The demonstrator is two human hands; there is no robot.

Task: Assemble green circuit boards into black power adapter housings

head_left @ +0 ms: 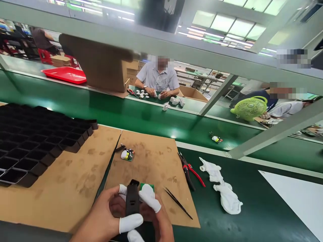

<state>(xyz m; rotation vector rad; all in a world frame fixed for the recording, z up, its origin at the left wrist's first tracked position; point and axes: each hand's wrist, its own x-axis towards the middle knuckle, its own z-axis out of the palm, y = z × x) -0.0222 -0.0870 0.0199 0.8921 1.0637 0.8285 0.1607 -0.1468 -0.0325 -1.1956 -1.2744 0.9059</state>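
Observation:
Low in the view, a black plastic housing (132, 202) with a small slot in its edge is held up between my hands. My left hand (102, 213) is closed around its left side, with white finger cots on the fingertips. From the other side my right hand (163, 218), also in finger cots, closes on the housing. A green circuit board (152, 186) shows just behind my right fingers; whether they touch it I cannot tell. Beyond, on the cardboard sheet (151, 151), lies another small circuit board (128, 154) with a black piece beside it. Black tweezers (178, 203) lie to the right.
Red-and-black pliers (188, 169) and crumpled white gloves (227, 195) lie right of the cardboard. Many black trays (50, 141) stand at left. A slanted metal post (267, 134) rises at right. Across the green bench, a co-worker (157, 79) handles white parts near a green fan (249, 107).

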